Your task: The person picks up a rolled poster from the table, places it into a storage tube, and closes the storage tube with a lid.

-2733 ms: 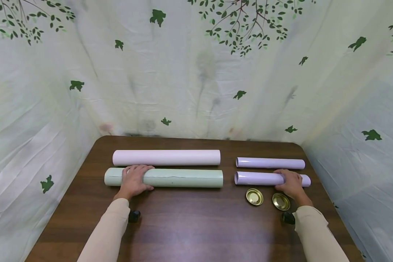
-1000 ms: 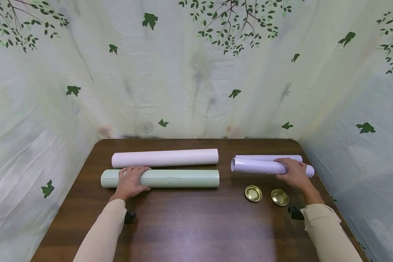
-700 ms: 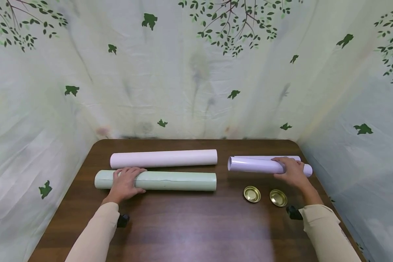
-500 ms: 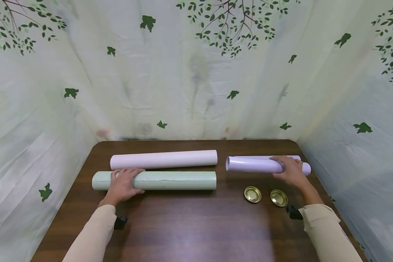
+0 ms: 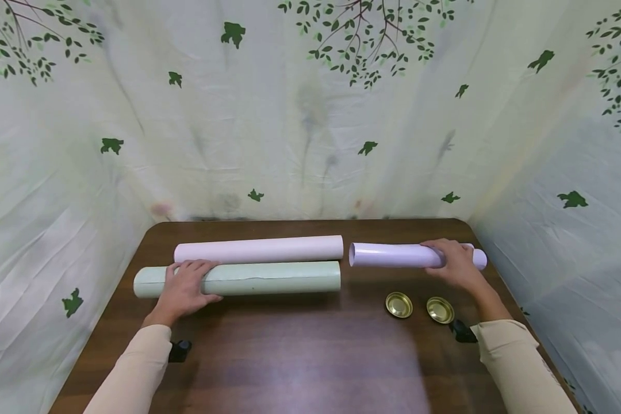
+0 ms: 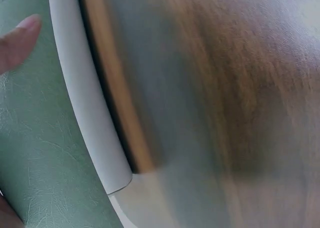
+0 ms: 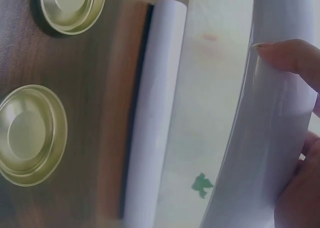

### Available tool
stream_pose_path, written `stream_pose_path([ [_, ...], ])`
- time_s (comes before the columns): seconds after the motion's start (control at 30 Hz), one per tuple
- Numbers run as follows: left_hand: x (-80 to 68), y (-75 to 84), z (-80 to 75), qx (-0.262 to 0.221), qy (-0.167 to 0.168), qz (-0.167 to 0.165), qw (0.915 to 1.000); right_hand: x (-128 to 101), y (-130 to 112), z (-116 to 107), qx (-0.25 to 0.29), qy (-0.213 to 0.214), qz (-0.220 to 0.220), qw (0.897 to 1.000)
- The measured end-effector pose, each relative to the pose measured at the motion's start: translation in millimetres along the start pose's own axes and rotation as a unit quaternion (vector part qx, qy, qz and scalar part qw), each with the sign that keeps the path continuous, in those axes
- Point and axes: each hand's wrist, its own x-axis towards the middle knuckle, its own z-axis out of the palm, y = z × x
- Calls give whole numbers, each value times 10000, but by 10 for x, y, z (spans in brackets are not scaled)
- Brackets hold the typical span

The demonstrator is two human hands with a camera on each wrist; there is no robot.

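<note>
A: What is being held?
B: A green roll [image 5: 274, 279] is held in the left hand [image 5: 185, 289], and a violet roll [image 5: 388, 255] in the right hand [image 5: 456, 267].

A: How are they identified?
B: The green roll is pale, thick and long, and is marked by a thin dark line along its length. Fine creases are shown on it in the left wrist view. The violet roll is glossy, shorter and thinner; its hollow left end is exposed.

A: Where are they located?
B: Both are suspended crosswise above the table [image 5: 300, 362], toward the far edge. The green roll is positioned in front of a pink roll [image 5: 259, 249]; whether they are touching cannot be determined. Beneath the violet roll, a second violet roll [image 7: 152, 118] is supported by the table. A gold dish [image 5: 399, 305] and a second dish [image 5: 440, 310] are placed nearer.

A: How are the hands set?
B: Each is curled over its roll near the outer end, widely spread around the thickness, with the thumb placed on the near side. Both forearms are extended forward.
</note>
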Motion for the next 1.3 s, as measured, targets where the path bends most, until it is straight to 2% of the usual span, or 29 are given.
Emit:
stream_pose_path([
  [0.2, -15, 26, -97, -44, 151, 13, 9999, 18, -35, -45, 29, -54, -1, 10000],
  [0.47, 13, 54, -202, -78, 98, 33, 9999, 38, -76, -86, 77, -77, -107, 9999],
  [0.8, 87, 79, -363, -106, 193, 71, 9997, 52, -161, -102, 147, -35, -155, 9998],
  [1.3, 130, 141, -436, -241, 328, 121, 9991, 38, -249, -126, 152, -13, -266, 9995],
])
